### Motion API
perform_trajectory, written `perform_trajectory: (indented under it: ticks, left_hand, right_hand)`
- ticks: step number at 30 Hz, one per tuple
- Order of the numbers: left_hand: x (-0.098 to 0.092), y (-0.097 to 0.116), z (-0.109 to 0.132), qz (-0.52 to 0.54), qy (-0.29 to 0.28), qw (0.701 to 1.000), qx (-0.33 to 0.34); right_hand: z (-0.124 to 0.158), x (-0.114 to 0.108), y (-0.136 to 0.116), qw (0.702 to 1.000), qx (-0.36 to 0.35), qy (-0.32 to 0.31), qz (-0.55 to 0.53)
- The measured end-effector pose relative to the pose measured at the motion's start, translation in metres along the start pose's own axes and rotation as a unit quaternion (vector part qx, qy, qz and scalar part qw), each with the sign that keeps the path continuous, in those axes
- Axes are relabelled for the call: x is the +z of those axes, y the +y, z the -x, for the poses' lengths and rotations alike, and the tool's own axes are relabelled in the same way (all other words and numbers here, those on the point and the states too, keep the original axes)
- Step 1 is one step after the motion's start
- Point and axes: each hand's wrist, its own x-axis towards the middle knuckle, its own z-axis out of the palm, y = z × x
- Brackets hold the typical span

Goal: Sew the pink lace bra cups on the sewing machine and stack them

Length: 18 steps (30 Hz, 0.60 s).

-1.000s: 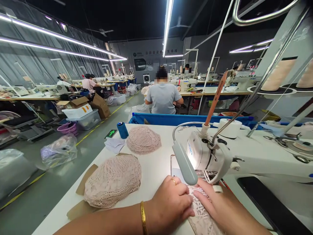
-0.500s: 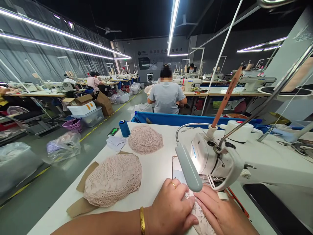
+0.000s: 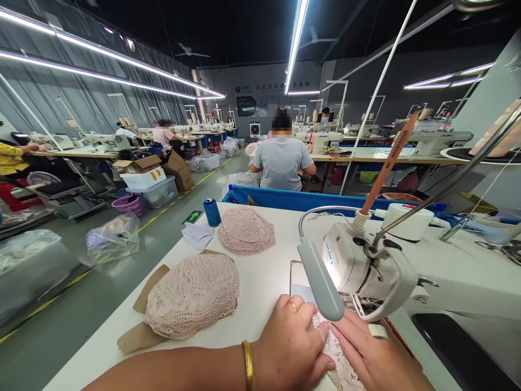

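Note:
My left hand (image 3: pixel 296 342), with a gold ring and bracelet, has its fingers curled and its thumb pressed on a pale pink lace piece (image 3: pixel 341 355). My right hand (image 3: pixel 369 347) holds the lace from the other side, its fingers close together and its fingertips partly hidden under the machine head. Above both hands stands a white sewing machine (image 3: pixel 345 255), with a grey lamp (image 3: pixel 321 282) in front of the needle area, which I cannot see. Left of my hands lies a large stack of lace pieces (image 3: pixel 193 296); a smaller lace stack (image 3: pixel 246 232) sits behind it.
A blue thread spool (image 3: pixel 211 213) and white paper slips (image 3: pixel 198 235) lie at the table's far left. A black phone-like slab (image 3: pixel 456 347) lies at right. Behind the table hangs a blue cloth trough (image 3: pixel 280 198); a person in grey (image 3: pixel 281 163) sits beyond.
The whole view has shifted slightly to the right, as the camera turned a little left. Both hands keep nearly the same hold on the lace beside the machine.

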Motion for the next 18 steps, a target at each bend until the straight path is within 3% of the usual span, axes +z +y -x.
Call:
perform_trajectory:
  ticks: [8,12,18]
  left_hand:
    - [-0.001,0.001,0.002,0.003,-0.005,1.000,0.003]
    - [0.001,-0.001,0.002,0.008,-0.008,1.000,0.000]
    - [-0.001,-0.003,0.001,0.039,-0.045,0.998,-0.013]
  right_hand:
    - [-0.012,-0.018,0.001,0.998,-0.034,0.033,0.049]
    - [-0.012,-0.014,0.003,0.997,-0.040,0.056,0.027]
    - [-0.006,-0.007,0.008,0.999,-0.015,0.029,0.011]
